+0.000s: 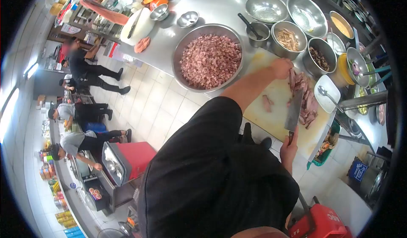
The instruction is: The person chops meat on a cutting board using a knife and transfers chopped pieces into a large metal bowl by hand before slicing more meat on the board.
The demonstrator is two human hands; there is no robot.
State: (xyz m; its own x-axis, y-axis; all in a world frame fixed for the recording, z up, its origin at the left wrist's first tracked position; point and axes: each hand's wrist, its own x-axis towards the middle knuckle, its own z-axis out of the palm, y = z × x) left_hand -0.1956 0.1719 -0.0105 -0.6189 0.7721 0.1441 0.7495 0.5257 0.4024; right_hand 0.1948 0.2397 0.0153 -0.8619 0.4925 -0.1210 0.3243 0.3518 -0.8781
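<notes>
A large cleaver (294,113) is in my right hand (289,149), its fingers closed round the handle. Its blade lies along the near side of a pile of sliced pinkish meat (308,100) on a worn, yellowish cutting board (263,106). At the far end of the pile, my left hand (281,68) is curled and pressed against the meat, with its fingertips partly hidden. A small loose piece of meat (267,103) sits on the board between my hands. Left of the board stands a wide steel bowl (176,62) filled with diced meat (210,61).
Steel bowls (266,8) and pots stand behind the board, one pot holding a black-handled utensil (249,22). A white tray (327,93) with a spoon is at the right. A green bin (333,142) hangs below the board's edge. Several people (80,64) stand at the far left.
</notes>
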